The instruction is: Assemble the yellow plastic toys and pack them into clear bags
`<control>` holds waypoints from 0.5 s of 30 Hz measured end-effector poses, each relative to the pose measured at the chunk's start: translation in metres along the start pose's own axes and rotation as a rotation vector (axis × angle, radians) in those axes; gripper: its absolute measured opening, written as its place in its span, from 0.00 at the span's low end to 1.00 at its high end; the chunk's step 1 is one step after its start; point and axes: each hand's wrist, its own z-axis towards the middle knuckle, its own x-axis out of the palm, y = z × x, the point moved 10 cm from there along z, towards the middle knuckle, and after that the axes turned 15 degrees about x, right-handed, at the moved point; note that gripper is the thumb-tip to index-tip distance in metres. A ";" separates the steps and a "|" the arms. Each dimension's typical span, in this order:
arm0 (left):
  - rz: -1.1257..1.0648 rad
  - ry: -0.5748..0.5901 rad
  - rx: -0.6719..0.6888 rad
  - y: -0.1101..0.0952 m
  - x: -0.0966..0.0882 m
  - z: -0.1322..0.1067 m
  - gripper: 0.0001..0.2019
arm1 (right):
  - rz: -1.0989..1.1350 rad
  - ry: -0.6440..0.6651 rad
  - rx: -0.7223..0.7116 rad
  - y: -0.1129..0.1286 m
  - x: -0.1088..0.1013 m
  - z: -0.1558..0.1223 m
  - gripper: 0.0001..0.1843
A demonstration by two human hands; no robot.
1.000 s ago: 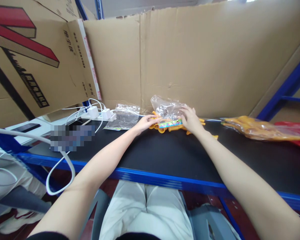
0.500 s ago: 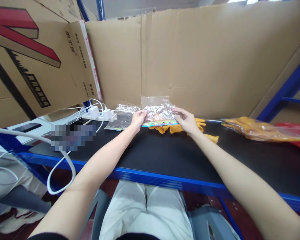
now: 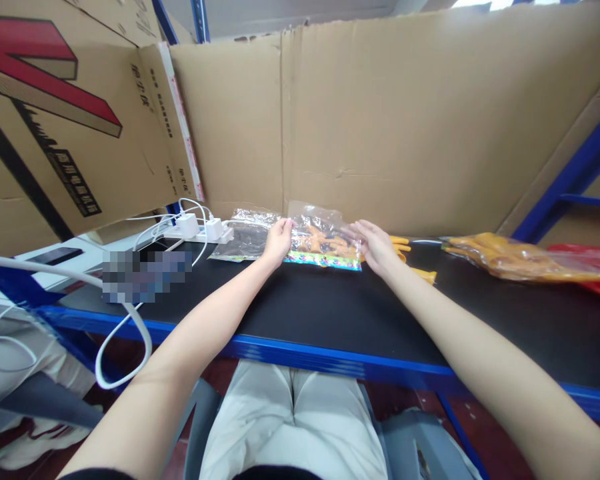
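Observation:
A clear plastic bag point(image 3: 323, 241) with a colourful printed strip along its near edge lies on the black tabletop point(image 3: 330, 313), with several orange toy pieces inside it. My left hand point(image 3: 278, 241) pinches the bag's left end. My right hand point(image 3: 375, 245) rests on its right end with fingers together, gripping the edge. A few loose orange pieces point(image 3: 415, 260) lie just right of my right hand.
A stack of empty clear bags point(image 3: 245, 237) lies left of the held bag. A white power strip with chargers and cables point(image 3: 200, 227) sits further left. A large bag of orange pieces point(image 3: 520, 257) lies at the right. Cardboard walls point(image 3: 380, 120) close off the back.
The bag was held up over the orange pieces; now it lies flatter on the table with the pieces inside it, and both hands sit at its ends.

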 end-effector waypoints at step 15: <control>-0.062 0.060 -0.071 0.001 0.009 -0.004 0.15 | 0.123 -0.099 -0.090 0.016 -0.009 -0.005 0.17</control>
